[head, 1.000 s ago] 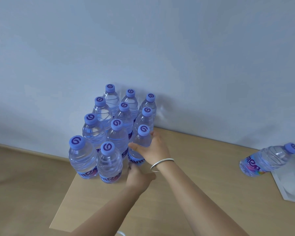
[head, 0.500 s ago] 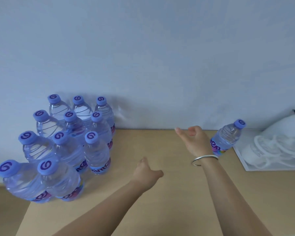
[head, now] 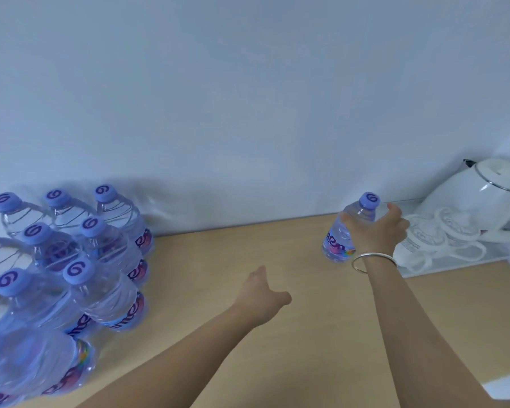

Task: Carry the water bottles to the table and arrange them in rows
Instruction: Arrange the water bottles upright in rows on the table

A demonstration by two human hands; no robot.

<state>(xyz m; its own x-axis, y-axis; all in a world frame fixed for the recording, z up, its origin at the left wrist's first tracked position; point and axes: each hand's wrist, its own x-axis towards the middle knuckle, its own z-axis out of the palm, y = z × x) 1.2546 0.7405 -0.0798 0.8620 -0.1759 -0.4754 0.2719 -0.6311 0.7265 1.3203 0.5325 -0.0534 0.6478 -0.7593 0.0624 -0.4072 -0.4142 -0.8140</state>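
The right hand (head: 376, 231), a thin silver bangle (head: 373, 260) on its wrist, is wrapped around the lone clear plastic water bottle with the lilac screw cap (head: 340, 235), fingers curled over the shoulder just beneath the cap. That bottle stands on the pale wooden table (head: 248, 348), well to the right of the block of matching lilac-capped bottles (head: 80, 266) and just beside the white tray (head: 454, 266). It looks full, so it should feel fairly weighty for its size, and its thin ribbed wall will likely dent under a hard squeeze. The smooth printed label band low on the body may be slick; the ribbed shoulder where the hand sits now, or the waist just above the label, seems the safer place to hold, keeping it upright. The left hand (head: 262, 293) hovers over the table between the block and the lone bottle, fingers loosely extended, holding nothing. The block stands in tight rows against the pale matt wall (head: 248, 98), caps round and stamped with a purple swirl, bodies touching. On the tray, right of the lone bottle, sit a glossy white kettle (head: 483, 195) and its coiled white cord (head: 442, 237)
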